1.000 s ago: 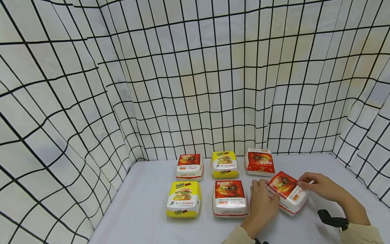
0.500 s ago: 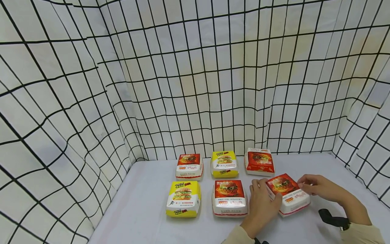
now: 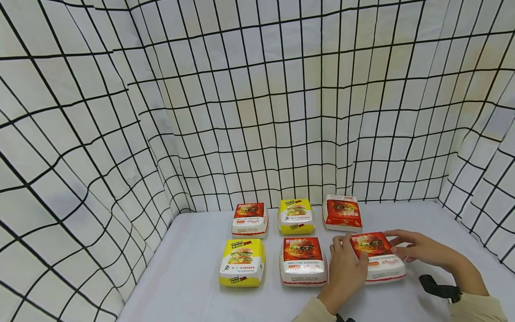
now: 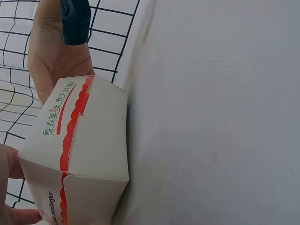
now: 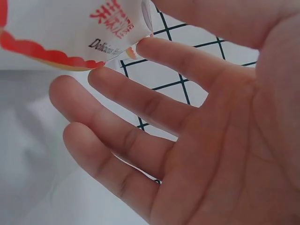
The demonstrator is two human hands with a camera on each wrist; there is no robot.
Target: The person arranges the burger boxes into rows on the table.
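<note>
In the head view a red and white burger box (image 3: 382, 264) sits at the right end of the near row, close over the table. My left hand (image 3: 347, 268) holds its left side, thumb toward the near corner. At its right side my right hand (image 3: 422, 250) pinches the far right corner between thumb and forefinger. The left wrist view shows the box's white side (image 4: 96, 136) with left fingertips (image 4: 13, 161) at its edge. In the right wrist view the other right fingers (image 5: 108, 173) spread away below the box. The left hand hides part of its left side.
To the left stand a red and white box (image 3: 304, 264) and a yellow and white box (image 3: 242, 264). Behind them is a row with a red and white box (image 3: 250, 220), a yellow one (image 3: 296, 218) and another red one (image 3: 343, 213). Grid-lined cloth (image 3: 257, 112) encloses the table.
Between both hands the burger box has turned clockwise, so its printed front now faces nearer to me, lined up with the row. The other boxes stand where they were.
</note>
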